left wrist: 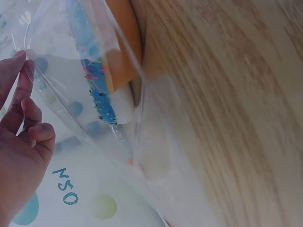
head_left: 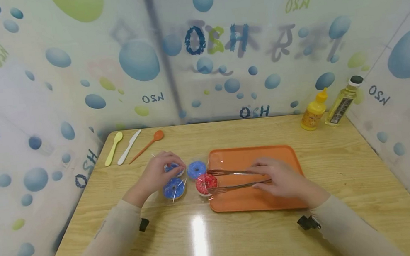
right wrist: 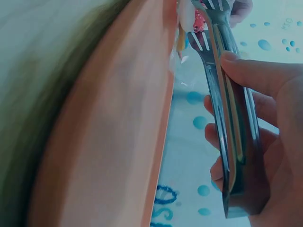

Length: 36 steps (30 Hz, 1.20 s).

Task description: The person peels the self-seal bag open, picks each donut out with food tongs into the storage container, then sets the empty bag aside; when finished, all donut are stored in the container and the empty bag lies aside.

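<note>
Three blue doughnuts, one of them this blue doughnut [head_left: 174, 188], and a red sprinkled doughnut [head_left: 206, 184] lie close together at the tray's left end. Clear plastic film [left wrist: 156, 123], seemingly a bag, covers doughnuts in the left wrist view. My left hand [head_left: 159, 172] pinches the film's edge between thumb and forefinger, above the blue doughnuts. My right hand [head_left: 279, 178] holds metal tongs with fork ends [right wrist: 236, 123], thumb on one arm and fingers on the other. The tong tips reach the red doughnut's right side; whether they touch it I cannot tell.
An orange tray [head_left: 258, 206] lies on the wooden table [head_left: 157, 245]. Back left are a yellow spoon [head_left: 113, 149], a white knife [head_left: 129, 147] and an orange spoon [head_left: 148, 145]. A yellow squeeze bottle [head_left: 313, 112] and an oil bottle [head_left: 343, 103] stand back right.
</note>
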Tool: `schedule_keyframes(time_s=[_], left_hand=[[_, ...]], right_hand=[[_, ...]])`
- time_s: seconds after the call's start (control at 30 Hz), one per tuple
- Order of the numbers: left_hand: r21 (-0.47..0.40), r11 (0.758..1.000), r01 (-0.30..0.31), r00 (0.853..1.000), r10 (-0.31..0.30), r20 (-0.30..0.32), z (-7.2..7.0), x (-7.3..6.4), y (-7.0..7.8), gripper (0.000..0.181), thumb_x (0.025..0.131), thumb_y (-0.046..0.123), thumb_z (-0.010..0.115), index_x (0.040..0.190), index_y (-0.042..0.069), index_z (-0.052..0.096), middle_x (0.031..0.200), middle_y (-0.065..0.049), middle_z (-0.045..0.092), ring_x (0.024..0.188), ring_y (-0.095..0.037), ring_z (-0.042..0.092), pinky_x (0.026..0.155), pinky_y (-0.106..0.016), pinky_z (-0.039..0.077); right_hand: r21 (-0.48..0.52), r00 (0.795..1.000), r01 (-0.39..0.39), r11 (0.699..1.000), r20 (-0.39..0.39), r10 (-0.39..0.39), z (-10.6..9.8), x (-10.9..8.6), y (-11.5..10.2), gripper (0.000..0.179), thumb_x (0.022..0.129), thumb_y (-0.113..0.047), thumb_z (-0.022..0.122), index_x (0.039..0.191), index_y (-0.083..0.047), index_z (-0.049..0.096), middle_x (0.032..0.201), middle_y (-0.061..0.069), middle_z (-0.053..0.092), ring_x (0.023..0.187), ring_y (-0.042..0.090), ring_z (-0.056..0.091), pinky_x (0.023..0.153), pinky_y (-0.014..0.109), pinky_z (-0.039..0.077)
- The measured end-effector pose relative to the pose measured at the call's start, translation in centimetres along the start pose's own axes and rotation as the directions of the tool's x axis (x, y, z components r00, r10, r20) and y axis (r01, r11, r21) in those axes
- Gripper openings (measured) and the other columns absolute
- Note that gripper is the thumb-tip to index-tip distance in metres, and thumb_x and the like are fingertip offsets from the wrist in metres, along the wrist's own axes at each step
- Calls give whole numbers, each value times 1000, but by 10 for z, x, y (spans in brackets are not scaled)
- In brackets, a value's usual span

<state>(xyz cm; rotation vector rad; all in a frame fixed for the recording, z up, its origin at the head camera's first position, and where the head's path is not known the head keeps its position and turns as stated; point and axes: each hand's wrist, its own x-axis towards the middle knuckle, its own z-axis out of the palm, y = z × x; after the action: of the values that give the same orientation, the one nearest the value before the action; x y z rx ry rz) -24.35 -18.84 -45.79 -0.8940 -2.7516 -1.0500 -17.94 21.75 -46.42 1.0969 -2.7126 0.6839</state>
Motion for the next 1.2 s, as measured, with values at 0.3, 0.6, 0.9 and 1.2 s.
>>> schedule_keyframes(time_s=[0.3, 0.6, 0.9, 1.2], left_hand=[[-4, 1000, -8, 1000, 8, 5, 0, -1, 1, 5, 95, 16, 76, 99, 14, 80, 103, 3, 75, 87, -24, 58, 74, -45, 51], [1, 1000, -8, 1000, 8, 0, 0, -1, 2, 7, 95, 16, 76, 99, 12, 80, 103, 3, 75, 84, -23, 56, 72, -45, 50], [2, 1000, -7, 1000, 7, 2, -2, -2, 1, 6, 95, 16, 76, 99, 13, 80, 103, 3, 74, 84, -25, 56, 73, -46, 49], [8, 1000, -16, 1000, 16, 0, -1, -2, -1, 6, 95, 17, 77, 98, 14, 80, 103, 4, 75, 82, -28, 57, 71, -39, 47]], right_hand=[[-6, 996, -78, 997, -44, 77, -15, -29, 15, 45, 91, -27, 82, 133, -19, 70, 122, 0, 68, 101, 17, 68, 79, 40, 58], [-55, 977, -199, 978, -95, 193, -32, -60, 41, 42, 88, -25, 84, 127, -13, 73, 121, 5, 70, 104, 25, 69, 83, 49, 58], [-74, 952, -292, 953, -115, 283, -46, -86, 69, 44, 89, -22, 83, 129, -8, 71, 122, 13, 69, 106, 35, 69, 84, 57, 57], [-110, 954, -287, 952, -124, 273, -58, -109, 95, 45, 88, -22, 84, 130, -11, 71, 118, 11, 71, 102, 34, 69, 81, 58, 56]])
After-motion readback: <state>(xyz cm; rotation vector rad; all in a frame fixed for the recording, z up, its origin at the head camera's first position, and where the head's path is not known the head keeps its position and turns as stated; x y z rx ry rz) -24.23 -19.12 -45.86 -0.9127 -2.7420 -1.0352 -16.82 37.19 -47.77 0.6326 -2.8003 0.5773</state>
